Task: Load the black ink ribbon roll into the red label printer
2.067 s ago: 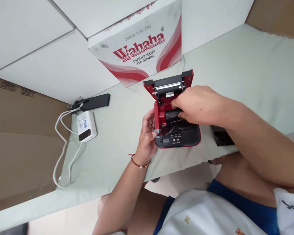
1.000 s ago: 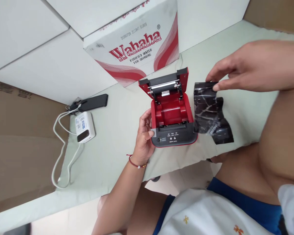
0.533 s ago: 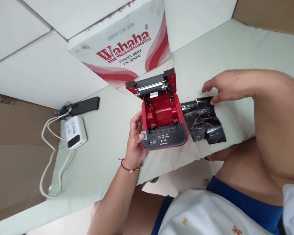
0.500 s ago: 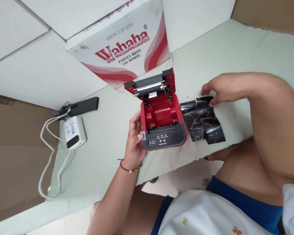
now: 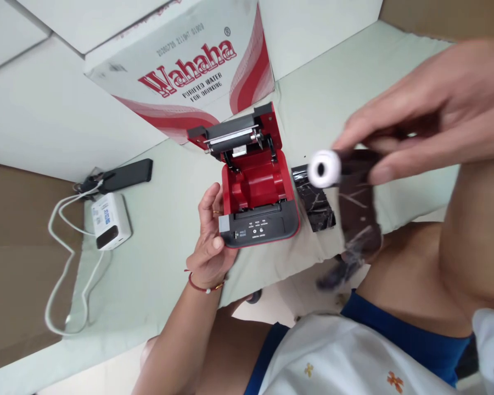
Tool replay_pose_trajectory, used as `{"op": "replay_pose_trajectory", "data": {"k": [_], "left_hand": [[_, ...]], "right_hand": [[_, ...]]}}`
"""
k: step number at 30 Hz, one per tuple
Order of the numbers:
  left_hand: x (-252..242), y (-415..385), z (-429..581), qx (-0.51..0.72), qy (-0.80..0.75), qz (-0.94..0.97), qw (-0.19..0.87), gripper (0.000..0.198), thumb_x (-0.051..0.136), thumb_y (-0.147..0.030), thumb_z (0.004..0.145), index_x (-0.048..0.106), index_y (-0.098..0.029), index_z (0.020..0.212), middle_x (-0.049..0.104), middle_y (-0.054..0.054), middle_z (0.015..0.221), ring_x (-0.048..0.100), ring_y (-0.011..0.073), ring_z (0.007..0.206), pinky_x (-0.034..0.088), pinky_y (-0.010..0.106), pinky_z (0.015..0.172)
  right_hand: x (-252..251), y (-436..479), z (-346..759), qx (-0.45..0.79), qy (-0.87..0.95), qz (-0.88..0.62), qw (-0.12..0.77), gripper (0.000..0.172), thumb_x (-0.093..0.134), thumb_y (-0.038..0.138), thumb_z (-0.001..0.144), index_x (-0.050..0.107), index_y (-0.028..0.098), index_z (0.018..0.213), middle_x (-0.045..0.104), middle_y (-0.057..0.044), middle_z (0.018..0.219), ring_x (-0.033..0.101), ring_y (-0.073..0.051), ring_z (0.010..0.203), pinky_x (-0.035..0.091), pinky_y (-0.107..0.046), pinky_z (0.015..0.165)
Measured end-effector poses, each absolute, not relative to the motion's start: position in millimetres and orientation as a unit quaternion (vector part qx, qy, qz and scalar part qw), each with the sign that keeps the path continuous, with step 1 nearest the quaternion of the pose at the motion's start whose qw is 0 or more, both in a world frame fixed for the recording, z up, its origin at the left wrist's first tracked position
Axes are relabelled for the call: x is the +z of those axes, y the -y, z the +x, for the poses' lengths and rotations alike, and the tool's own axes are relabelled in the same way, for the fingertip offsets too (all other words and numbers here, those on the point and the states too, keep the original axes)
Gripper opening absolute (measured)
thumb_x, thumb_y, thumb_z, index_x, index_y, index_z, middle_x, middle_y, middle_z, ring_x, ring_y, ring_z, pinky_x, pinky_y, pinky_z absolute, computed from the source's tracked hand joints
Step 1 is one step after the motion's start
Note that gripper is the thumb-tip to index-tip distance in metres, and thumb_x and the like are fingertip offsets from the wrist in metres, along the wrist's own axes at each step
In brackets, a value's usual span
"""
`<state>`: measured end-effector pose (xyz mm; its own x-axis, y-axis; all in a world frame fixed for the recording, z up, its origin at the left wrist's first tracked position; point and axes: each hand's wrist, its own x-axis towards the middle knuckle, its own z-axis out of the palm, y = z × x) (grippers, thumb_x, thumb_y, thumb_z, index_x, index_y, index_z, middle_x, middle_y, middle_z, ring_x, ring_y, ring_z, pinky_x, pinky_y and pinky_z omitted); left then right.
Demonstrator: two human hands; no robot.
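Note:
A small red and black portable thermal printer [image 5: 257, 225] rests on the cloth with its lid [image 5: 239, 134] raised and its red paper bay [image 5: 255, 189] bare. My left hand [image 5: 209, 241] holds its front left corner, the thumb at the edge and the fingers along the side. Off to the right, my right hand [image 5: 420, 115] is up close to the camera, pinching a small paper roll [image 5: 324, 168] in black plastic wrapping. The roll's white end, with a dark core hole, points at me. Loose wrapping [image 5: 360, 219] dangles beneath it. More black-wrapped rolls [image 5: 316, 200] lie right of the printer.
A white and red water carton [image 5: 189, 71] stands behind the printer. At left lie a white power bank [image 5: 111, 219], a white cable [image 5: 51, 285] and a black phone-like slab [image 5: 129, 174]. Brown cardboard [image 5: 28, 263] borders the left side. Pale green cloth [image 5: 148, 296] covers the surface.
My right hand has lifted a wrapped roll off the cloth, up toward the camera. My left thumb has slid from the printer's top corner to its edge. The view has shifted slightly.

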<state>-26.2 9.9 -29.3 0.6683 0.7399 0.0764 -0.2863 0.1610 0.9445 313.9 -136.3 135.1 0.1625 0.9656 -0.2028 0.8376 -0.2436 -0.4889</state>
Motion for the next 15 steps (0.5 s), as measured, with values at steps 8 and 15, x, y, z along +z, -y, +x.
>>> {"op": "replay_pose_trajectory", "data": {"k": [8, 15], "left_hand": [[-28.7, 8.1, -33.0, 0.347, -0.223, 0.616, 0.671, 0.078, 0.084, -0.061, 0.086, 0.054, -0.052, 0.157, 0.042, -0.002, 0.178, 0.048, 0.0392, 0.161, 0.052, 0.059, 0.128], [-31.7, 20.2, -32.8, 0.36, -0.22, 0.629, 0.653, 0.086, 0.089, -0.059, 0.083, 0.052, -0.05, 0.16, 0.039, -0.002, 0.179, 0.042, 0.0401, 0.166, 0.048, 0.059, 0.132]], "right_hand": [[94.4, 89.9, 222.9, 0.263, 0.687, -0.649, 0.192, 0.03, 0.064, 0.02, 0.097, 0.082, 0.02, 0.121, 0.078, -0.001, 0.09, 0.064, -0.014, 0.078, 0.042, -0.028, 0.074], [93.3, 83.7, 207.9, 0.201, 0.664, -0.708, 0.129, 0.038, 0.061, 0.019, 0.095, 0.078, 0.023, 0.128, 0.08, -0.008, 0.118, 0.069, -0.024, 0.099, 0.044, -0.034, 0.081]]}}
